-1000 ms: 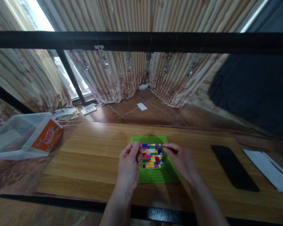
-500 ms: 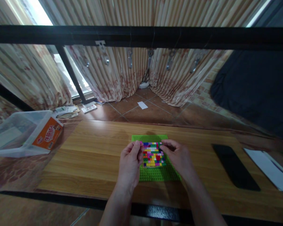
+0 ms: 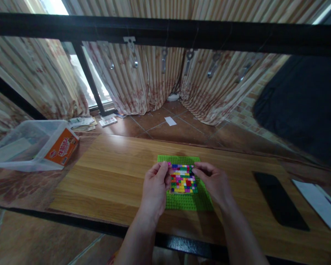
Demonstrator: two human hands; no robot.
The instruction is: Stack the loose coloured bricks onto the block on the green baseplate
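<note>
A block of small multicoloured bricks [image 3: 183, 181] is held between my two hands, over a green studded baseplate [image 3: 187, 204]. My left hand [image 3: 156, 184] is closed on its left edge, thumb on top near a pink brick at the upper left corner. At the right edge my right hand [image 3: 215, 180] grips the same block with thumb and bent fingers. The block looks tilted slightly above the baseplate, though its underside is hidden. The green baseplate lies on the wooden tabletop.
A clear plastic bin [image 3: 33, 145] with an orange label stands left of the wooden table [image 3: 107, 176]. A dark flat slab [image 3: 280, 200] and a white sheet [image 3: 320, 206] lie at the right. Beyond is a black rail [image 3: 154, 33] with metal hooks, and striped curtains [image 3: 154, 84].
The camera view has tilted and shifted, so the whole scene sits a little differently. Both hands keep their hold on the brick block, which has hardly moved over the baseplate.
</note>
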